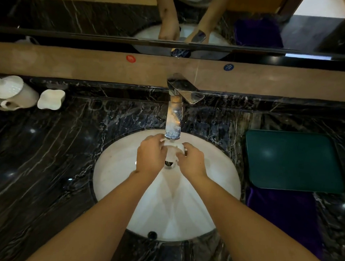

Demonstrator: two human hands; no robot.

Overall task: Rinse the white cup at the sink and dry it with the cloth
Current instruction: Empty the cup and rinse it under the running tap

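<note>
The white cup point(173, 151) is over the middle of the white sink basin point(124, 180), right under the spout of the chrome faucet point(175, 112). My left hand point(151, 156) grips the cup's left side and my right hand point(191, 160) grips its right side, so most of the cup is hidden between my fingers. Water seems to fall from the spout onto the cup. A purple cloth point(283, 215) lies flat on the counter to the right of the basin, below a dark green tray.
The dark green tray point(293, 160) lies on the black marble counter point(43, 173) at the right. A white lidded pot point(12, 92), a small white cup point(6, 104) and a white wavy dish point(50, 99) stand at the far left. A mirror runs behind the faucet.
</note>
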